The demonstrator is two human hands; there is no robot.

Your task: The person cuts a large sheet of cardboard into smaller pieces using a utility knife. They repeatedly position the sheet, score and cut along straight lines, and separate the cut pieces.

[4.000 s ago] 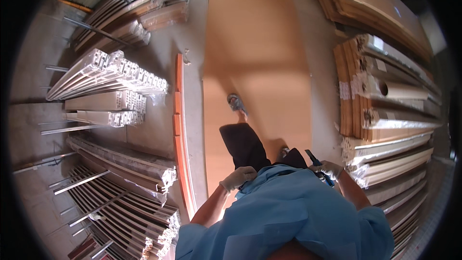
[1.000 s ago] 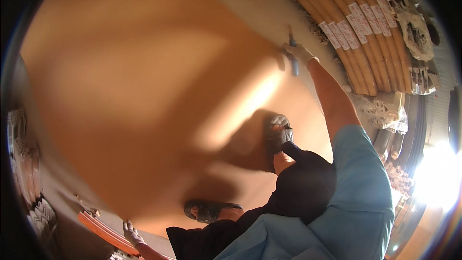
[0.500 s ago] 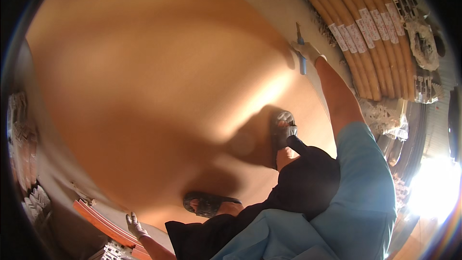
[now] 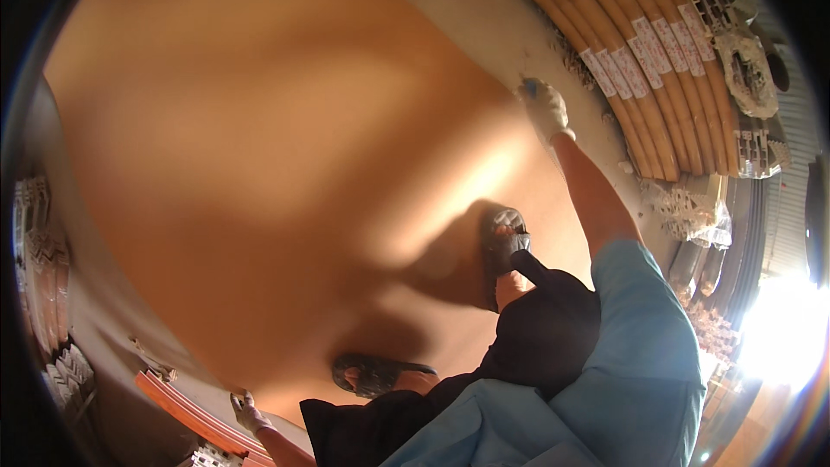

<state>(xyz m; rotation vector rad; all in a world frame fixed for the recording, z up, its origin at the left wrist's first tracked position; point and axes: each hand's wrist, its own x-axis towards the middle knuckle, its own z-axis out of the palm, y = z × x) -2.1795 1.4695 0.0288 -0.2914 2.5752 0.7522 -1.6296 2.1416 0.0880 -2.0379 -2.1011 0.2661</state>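
A large flat brown sheet (image 4: 225,147) lies below me, and my feet in dark sandals (image 4: 506,242) stand on it. My right hand (image 4: 546,108), in a pale glove, is closed at the sheet's right edge. It grips a blue-handled tool (image 4: 530,86), mostly hidden by the fingers; its exact kind cannot be made out. At the lower left my gloved left hand (image 4: 251,415) is by the sheet's near-left edge, fingers apart and holding nothing. Just beyond that hand are reddish-brown strips (image 4: 186,411).
Long light-brown lengths with white and red labels (image 4: 640,65) are stacked at the upper right. Pale metal profiles (image 4: 713,0) lie past their ends. More profile bundles (image 4: 43,268) line the left side. Bright light (image 4: 787,333) glares at the lower right.
My right hand has turned and closed around the blue tool, whose length showed before and is now mostly covered. My left hand has shifted slightly down and right.
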